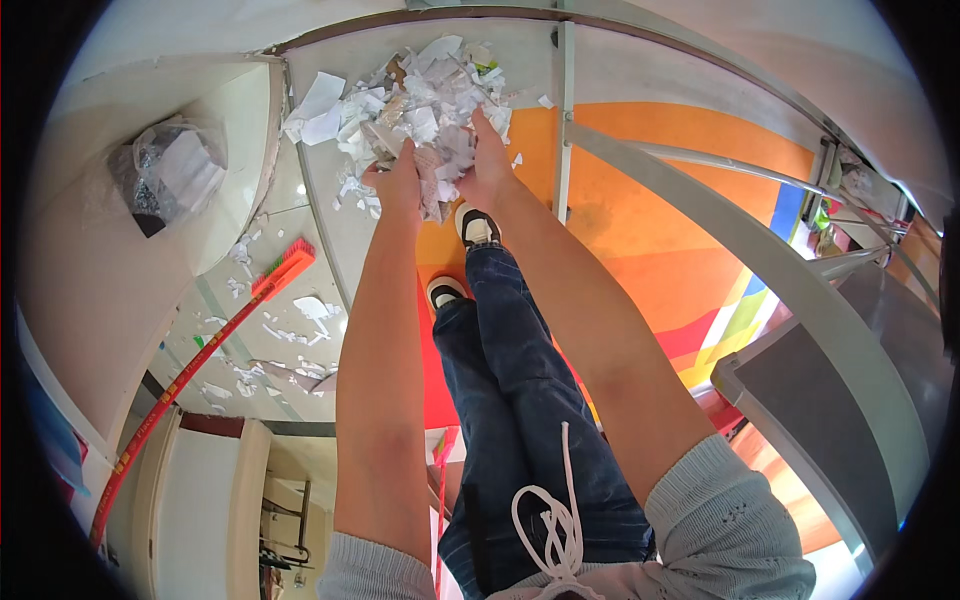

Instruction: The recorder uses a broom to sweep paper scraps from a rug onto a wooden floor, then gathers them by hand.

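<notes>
Both my arms reach forward to a heap of torn paper and plastic scraps (430,85) on the floor at the top of the view. My left hand (397,183) cups the near left side of the heap, its thumb pointing up. Opposite it, my right hand (488,165) presses in from the right. A bunch of crumpled paper scraps (432,175) is gathered between the two palms. Some of my fingers are hidden behind the scraps.
On the left a red-handled broom (285,270) leans over tiles strewn with paper bits (315,308). A clear plastic bag (178,172) lies at upper left. Metal table legs (565,120) stand at right, by an orange mat (640,200). My shoes (478,228) are near the heap.
</notes>
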